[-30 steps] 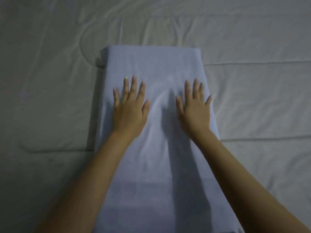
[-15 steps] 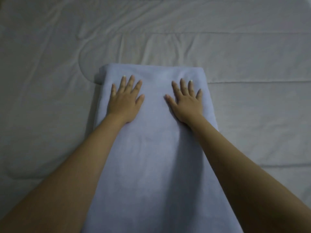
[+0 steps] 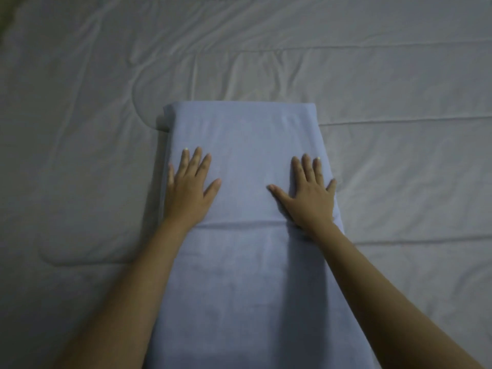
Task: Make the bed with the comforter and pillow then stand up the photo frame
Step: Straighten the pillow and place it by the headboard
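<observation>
A light blue pillow (image 3: pixel 243 134) lies lengthwise on the white quilted comforter (image 3: pixel 399 89), running from the picture's bottom edge up to its middle. My left hand (image 3: pixel 189 190) rests flat on the pillow near its left edge, fingers spread. My right hand (image 3: pixel 310 195) lies flat near the right edge, fingers apart and thumb pointing inward. A shallow crease crosses the pillow at wrist height between both hands. Neither hand holds anything. No photo frame is in view.
The comforter covers the whole bed around the pillow, with stitched seams and soft wrinkles. A rounded quilted seam (image 3: pixel 87 257) shows to the pillow's left. A dark corner (image 3: pixel 5 12) sits at the top left.
Both hands have slid back toward me and outward to the pillow's side edges. A crease has formed across the pillow at the wrists.
</observation>
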{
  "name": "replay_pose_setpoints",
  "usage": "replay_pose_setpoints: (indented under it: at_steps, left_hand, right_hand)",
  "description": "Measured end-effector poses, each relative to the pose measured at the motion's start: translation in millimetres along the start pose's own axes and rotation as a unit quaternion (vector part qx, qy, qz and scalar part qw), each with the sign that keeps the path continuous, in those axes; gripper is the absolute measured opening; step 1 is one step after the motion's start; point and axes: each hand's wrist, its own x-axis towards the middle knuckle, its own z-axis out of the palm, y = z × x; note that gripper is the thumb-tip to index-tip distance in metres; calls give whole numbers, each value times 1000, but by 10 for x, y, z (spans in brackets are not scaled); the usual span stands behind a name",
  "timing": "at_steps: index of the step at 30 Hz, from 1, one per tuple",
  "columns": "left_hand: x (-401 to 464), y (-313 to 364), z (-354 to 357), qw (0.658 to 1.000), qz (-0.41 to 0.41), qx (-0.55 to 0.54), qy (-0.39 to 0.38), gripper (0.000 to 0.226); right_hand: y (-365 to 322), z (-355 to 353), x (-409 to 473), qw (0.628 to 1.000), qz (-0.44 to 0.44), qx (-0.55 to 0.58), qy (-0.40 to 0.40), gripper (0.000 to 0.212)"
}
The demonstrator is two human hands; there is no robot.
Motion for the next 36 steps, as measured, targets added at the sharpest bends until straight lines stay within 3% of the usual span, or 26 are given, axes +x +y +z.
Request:
replay_pose_setpoints:
  at_steps: [2,4,5,7,8,10,12,14,16,20,25,30,32,36]
  left_hand:
    - [-355,-3,-1,994,-28,-90,57,75]
    - [-694,-54,17,954,-166,-234,92,86]
    - [-831,-61,-15,912,-263,-303,84,98]
    - [-1021,-91,-43,810,-404,-424,32,123]
    - [-1077,-144,-8,765,-435,-475,7,128]
    - [-1126,-231,57,709,-460,-533,-43,124]
    - [-1097,-248,54,673,-464,-567,-96,115]
    - [-1067,-211,-5,652,-441,-596,-159,98]
    - [-1037,-179,-93,649,-402,-610,-212,79]
    - [-1021,-113,-237,641,-389,-620,-233,84]
    - [-1157,-98,-440,657,-409,-604,-189,95]
    - [-1306,-474,-808,666,-410,-606,-148,95]
    - [-1366,-753,-1014,675,-409,-599,-138,101]
    - [-1558,-1429,-1502,701,-404,-579,-101,117]
  right_hand:
    - [142,-49,-323,997,54,54,4,107]
    - [349,-92,-552,968,147,202,6,121]
    - [431,-134,-641,933,195,302,-18,119]
    - [547,-188,-781,848,252,456,-93,93]
    - [578,-198,-822,818,258,497,-129,72]
    - [605,-211,-860,794,246,531,-163,46]
    - [629,-216,-833,782,249,539,-190,47]
    - [672,-205,-778,774,260,529,-231,65]
    - [703,-202,-736,772,260,518,-262,75]
    - [603,-210,-773,782,228,527,-243,66]
    - [466,-304,-965,800,211,540,-156,62]
    - [38,-261,-1153,794,200,546,-176,70]
    - [-285,-198,-1233,788,201,556,-172,66]
    - [-1096,-5,-1408,774,187,577,-185,79]
